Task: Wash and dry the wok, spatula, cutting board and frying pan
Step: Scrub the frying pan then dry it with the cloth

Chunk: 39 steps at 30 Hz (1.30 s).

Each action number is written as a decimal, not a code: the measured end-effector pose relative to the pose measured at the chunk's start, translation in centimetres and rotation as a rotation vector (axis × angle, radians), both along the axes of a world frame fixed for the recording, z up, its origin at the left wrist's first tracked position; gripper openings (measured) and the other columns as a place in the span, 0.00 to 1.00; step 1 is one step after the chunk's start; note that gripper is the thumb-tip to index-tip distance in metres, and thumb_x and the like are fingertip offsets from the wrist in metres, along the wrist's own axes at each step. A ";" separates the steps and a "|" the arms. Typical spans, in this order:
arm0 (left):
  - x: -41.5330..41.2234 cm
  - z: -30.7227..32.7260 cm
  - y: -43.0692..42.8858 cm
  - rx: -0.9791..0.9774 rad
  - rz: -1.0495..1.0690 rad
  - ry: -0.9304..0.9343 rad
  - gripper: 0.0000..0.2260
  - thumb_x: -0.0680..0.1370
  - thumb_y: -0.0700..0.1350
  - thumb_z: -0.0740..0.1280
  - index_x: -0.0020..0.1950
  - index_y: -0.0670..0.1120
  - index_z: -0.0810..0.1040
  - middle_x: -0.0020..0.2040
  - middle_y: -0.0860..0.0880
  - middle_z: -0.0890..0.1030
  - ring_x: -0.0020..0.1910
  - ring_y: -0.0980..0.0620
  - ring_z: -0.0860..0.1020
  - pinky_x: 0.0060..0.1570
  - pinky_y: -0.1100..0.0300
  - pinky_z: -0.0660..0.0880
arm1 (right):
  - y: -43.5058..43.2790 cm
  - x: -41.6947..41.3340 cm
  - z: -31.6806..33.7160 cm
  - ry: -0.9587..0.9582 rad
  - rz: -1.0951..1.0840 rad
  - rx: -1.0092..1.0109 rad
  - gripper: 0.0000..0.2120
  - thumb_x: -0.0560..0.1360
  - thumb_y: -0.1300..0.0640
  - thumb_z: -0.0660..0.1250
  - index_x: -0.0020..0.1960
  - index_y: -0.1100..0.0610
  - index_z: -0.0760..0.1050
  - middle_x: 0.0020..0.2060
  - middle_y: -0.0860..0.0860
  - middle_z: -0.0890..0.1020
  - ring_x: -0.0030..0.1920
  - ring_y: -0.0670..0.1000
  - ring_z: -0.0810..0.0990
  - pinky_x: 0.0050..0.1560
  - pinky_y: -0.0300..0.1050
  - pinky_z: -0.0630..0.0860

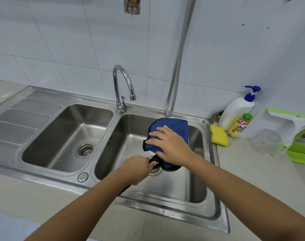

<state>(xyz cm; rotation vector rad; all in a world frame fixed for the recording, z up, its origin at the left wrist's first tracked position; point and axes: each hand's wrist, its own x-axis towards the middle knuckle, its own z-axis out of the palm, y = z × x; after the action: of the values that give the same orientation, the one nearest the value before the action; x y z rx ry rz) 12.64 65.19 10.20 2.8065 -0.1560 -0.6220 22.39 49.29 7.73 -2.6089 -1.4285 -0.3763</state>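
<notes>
Over the right basin of the steel sink (216, 174) I hold a black frying pan (172, 168), nearly all of it hidden under a blue cloth (167, 126). My left hand (137, 168) grips the pan's black handle just where it joins the pan. Flat on the blue cloth lies my right hand (169, 145), fingers spread, pressing the cloth against the pan. Only a dark rim and the handle joint show. No wok, spatula or cutting board is in view.
A chrome tap (121, 84) stands between the two basins, with a metal hose (178, 63) behind. To the right are a yellow sponge (218, 135), a white pump bottle (237, 110), a small yellow bottle (239, 126) and a green and white rack (297, 136). The left basin (61, 136) holds nothing.
</notes>
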 end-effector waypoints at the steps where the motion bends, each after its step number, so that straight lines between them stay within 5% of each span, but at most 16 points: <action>1: 0.0 -0.1 -0.2 0.028 -0.025 -0.015 0.19 0.84 0.56 0.46 0.44 0.47 0.68 0.33 0.50 0.73 0.27 0.53 0.71 0.39 0.54 0.74 | -0.2 0.3 -0.5 -0.040 0.004 -0.011 0.20 0.71 0.50 0.71 0.62 0.48 0.78 0.63 0.50 0.78 0.65 0.57 0.73 0.70 0.59 0.65; 4: 0.4 -0.6 -0.3 0.066 -0.040 -0.062 0.19 0.84 0.57 0.46 0.45 0.47 0.69 0.36 0.49 0.73 0.31 0.50 0.71 0.37 0.55 0.70 | -0.2 1.4 -0.1 -0.049 -0.086 0.049 0.20 0.72 0.49 0.71 0.64 0.49 0.78 0.63 0.51 0.78 0.65 0.58 0.74 0.69 0.58 0.67; 10: 0.8 -0.7 0.6 0.051 -0.008 -0.096 0.22 0.84 0.58 0.47 0.48 0.45 0.73 0.33 0.51 0.72 0.29 0.53 0.70 0.33 0.56 0.69 | -0.7 3.3 2.8 0.209 -0.465 0.526 0.20 0.77 0.48 0.65 0.68 0.48 0.73 0.66 0.47 0.76 0.66 0.52 0.70 0.67 0.49 0.68; 17: -0.3 -2.1 0.1 0.033 -0.003 -0.184 0.21 0.84 0.58 0.47 0.50 0.46 0.73 0.40 0.46 0.77 0.40 0.44 0.76 0.36 0.55 0.65 | -1.2 1.6 2.2 -0.056 -0.054 0.164 0.22 0.74 0.46 0.67 0.67 0.49 0.75 0.67 0.51 0.75 0.67 0.56 0.71 0.72 0.56 0.64; 20: -0.7 -1.9 0.0 0.027 0.011 -0.202 0.21 0.83 0.58 0.47 0.52 0.46 0.74 0.38 0.47 0.76 0.37 0.45 0.75 0.34 0.56 0.64 | -1.1 3.9 5.0 0.172 -0.277 0.345 0.21 0.75 0.43 0.64 0.66 0.47 0.75 0.62 0.47 0.79 0.62 0.51 0.75 0.65 0.53 0.70; 24: -1.3 -1.7 0.8 0.031 0.020 -0.240 0.21 0.83 0.59 0.47 0.53 0.46 0.73 0.38 0.50 0.75 0.36 0.48 0.72 0.33 0.56 0.64 | -4.5 6.3 5.9 0.646 -0.545 0.970 0.16 0.77 0.52 0.68 0.63 0.53 0.76 0.53 0.46 0.81 0.56 0.48 0.78 0.55 0.42 0.71; 27: -1.8 -1.5 0.8 -0.017 0.018 -0.256 0.20 0.83 0.58 0.48 0.52 0.47 0.72 0.37 0.50 0.74 0.35 0.48 0.72 0.34 0.56 0.65 | -7.3 5.8 2.9 0.939 -0.688 1.391 0.17 0.76 0.49 0.68 0.61 0.55 0.77 0.52 0.52 0.83 0.55 0.54 0.81 0.52 0.47 0.76; 30: -1.6 -1.4 -0.1 -0.054 0.012 -0.280 0.19 0.83 0.58 0.48 0.53 0.47 0.71 0.36 0.51 0.73 0.35 0.48 0.72 0.35 0.55 0.65 | -8.3 3.7 -0.8 1.337 -0.672 1.712 0.24 0.74 0.41 0.67 0.65 0.53 0.76 0.57 0.55 0.83 0.60 0.58 0.80 0.59 0.54 0.76; 35: -0.5 -1.8 -3.0 -0.070 -0.018 -0.300 0.18 0.83 0.59 0.47 0.56 0.48 0.69 0.41 0.50 0.75 0.38 0.49 0.71 0.37 0.56 0.63 | -5.1 -1.1 -4.2 1.552 -0.675 1.996 0.13 0.81 0.49 0.56 0.49 0.55 0.76 0.43 0.54 0.82 0.42 0.53 0.81 0.42 0.47 0.79; 39: 0.1 -3.1 -3.9 -0.109 0.062 -0.351 0.16 0.82 0.61 0.49 0.54 0.51 0.68 0.41 0.50 0.79 0.39 0.46 0.77 0.36 0.56 0.66 | -3.9 -2.1 -3.2 1.559 -0.665 1.986 0.13 0.76 0.44 0.61 0.48 0.54 0.74 0.44 0.53 0.79 0.46 0.56 0.76 0.54 0.50 0.73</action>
<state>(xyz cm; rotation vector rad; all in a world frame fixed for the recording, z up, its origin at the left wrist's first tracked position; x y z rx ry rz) 12.70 61.30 7.08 2.7767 -0.1617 -0.0987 20.32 45.43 4.50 -0.7533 0.4595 0.2088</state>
